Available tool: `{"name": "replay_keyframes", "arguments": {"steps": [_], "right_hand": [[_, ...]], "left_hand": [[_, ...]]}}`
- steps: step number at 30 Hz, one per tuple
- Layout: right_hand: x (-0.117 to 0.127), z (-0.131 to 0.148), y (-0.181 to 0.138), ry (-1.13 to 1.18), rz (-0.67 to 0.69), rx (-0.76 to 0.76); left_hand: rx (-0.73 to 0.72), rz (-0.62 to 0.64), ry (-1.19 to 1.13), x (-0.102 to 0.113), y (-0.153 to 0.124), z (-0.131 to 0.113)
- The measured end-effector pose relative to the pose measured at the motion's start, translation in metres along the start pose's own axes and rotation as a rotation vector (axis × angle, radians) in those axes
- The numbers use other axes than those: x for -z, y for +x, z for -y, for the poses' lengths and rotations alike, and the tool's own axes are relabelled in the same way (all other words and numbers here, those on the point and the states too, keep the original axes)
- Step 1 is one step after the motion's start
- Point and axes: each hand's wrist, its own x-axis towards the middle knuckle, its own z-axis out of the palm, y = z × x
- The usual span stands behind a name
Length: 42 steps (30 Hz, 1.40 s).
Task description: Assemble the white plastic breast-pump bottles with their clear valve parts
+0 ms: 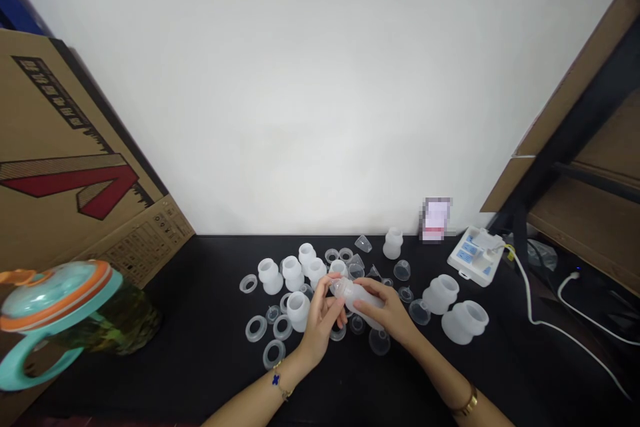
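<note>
A translucent white baby bottle (359, 295) lies tilted between my hands, with its nipple end to the left. My right hand (393, 312) is closed round the bottle's body. At the other end, my left hand (320, 320) has its thumb and fingers closed on the collar and clear nipple (337, 287). Close by on the left stand several open white bottles, one (299, 311) right beside my left hand. Clear domed caps, such as one (379, 341) below my right hand, and ring collars, such as one (274, 353) near my left wrist, lie about on the black table.
Two larger bottles (465, 321) stand at the right, and a smaller one (393, 243) near the wall. A white power strip (476, 255) with cables lies at the back right. A teal-handled jug (75, 307) and a cardboard box (75, 140) occupy the left.
</note>
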Motion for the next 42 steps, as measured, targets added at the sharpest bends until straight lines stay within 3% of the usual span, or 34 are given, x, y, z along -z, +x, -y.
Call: {"name": "replay_keyframes", "arguments": {"steps": [8, 20, 42], "right_hand": [[0.0, -0.001, -0.001, -0.052, -0.017, 0.008], [0.0, -0.002, -0.001, -0.045, -0.004, 0.015], [0.0, -0.002, -0.001, -0.029, -0.004, 0.015]], "left_hand": [[0.059, -0.035, 0.031, 0.002, 0.005, 0.014], [0.037, -0.039, 0.035, 0.004, 0.006, 0.02], [0.054, -0.027, 0.022, 0.003, 0.003, 0.012]]}}
